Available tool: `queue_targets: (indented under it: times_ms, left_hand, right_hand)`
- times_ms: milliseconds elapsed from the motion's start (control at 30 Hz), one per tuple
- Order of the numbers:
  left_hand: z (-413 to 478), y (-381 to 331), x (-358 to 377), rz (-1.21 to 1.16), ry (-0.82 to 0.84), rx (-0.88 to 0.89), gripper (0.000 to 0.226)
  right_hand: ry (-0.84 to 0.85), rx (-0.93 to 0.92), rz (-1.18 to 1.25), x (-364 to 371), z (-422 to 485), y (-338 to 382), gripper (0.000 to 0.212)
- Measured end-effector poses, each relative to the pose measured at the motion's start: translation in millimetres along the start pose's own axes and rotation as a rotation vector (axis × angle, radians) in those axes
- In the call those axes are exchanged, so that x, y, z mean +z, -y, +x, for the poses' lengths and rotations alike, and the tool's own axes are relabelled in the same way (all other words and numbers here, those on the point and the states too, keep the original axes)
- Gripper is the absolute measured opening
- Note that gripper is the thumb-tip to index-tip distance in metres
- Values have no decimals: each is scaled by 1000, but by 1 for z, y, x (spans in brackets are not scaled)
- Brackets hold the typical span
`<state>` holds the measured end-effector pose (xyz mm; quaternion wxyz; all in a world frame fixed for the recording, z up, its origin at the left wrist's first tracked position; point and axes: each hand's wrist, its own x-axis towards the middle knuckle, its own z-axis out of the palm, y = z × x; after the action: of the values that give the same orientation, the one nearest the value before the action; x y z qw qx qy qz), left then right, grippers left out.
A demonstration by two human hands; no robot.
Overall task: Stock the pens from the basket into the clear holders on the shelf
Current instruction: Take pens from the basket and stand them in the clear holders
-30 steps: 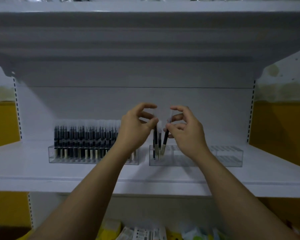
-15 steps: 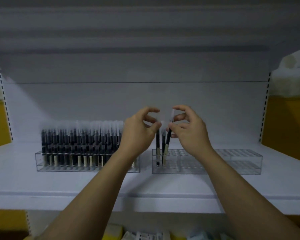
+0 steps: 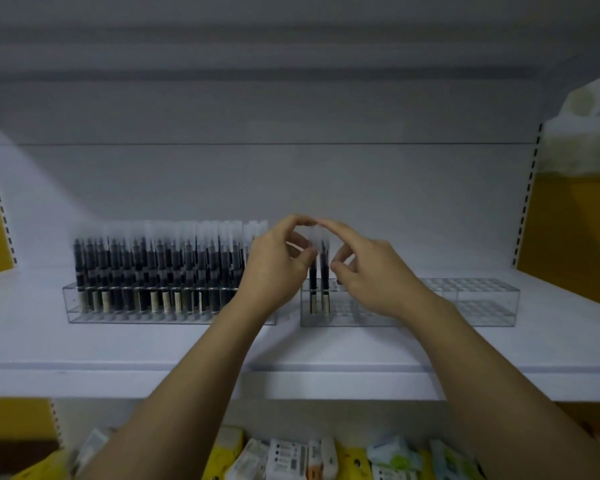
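Count: two clear holders. The right holder [image 3: 465, 301] carries two pens; the left holder [image 3: 70, 306] has a packed row of pens [image 3: 153, 265], too blurred to count.
Left hand [image 3: 274, 271]: narrow grip pinching left pen [image 3: 313, 282] at its cap.
Right hand [image 3: 374, 275]: index tip on right pen [image 3: 325, 282] cap, thumb apart.
Axis: both upright, caps up, beneath the grips.
Around: shelf [image 3: 291, 351]; packets [image 3: 284, 455] below.

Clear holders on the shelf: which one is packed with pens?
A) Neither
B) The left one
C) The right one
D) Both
B: the left holder is filled with rows of pens, while the right holder has only a few at its left end and otherwise shows bare slots.
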<state>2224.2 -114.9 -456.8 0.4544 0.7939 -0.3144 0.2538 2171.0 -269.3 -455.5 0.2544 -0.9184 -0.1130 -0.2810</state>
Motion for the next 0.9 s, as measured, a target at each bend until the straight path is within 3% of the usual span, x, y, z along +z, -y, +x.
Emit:
queue_targets:
  times_ms: [267,400,533,900]
  left_hand:
    - [-16,-1,-4,61,35,11,60]
    - [-32,-3,-11,106,11,38,57]
    - [-61,-6,-15,199,25,92,40]
    - [-176,15,-7,368,-46,162,22]
  right_hand:
    - [-66,64,61,2,-14,4,78]
    - [-104,60,54,2,-30,6,74]
    - [-123,19,36,6,-57,12,57]
    - [-240,-99,0,63,-153,30,15]
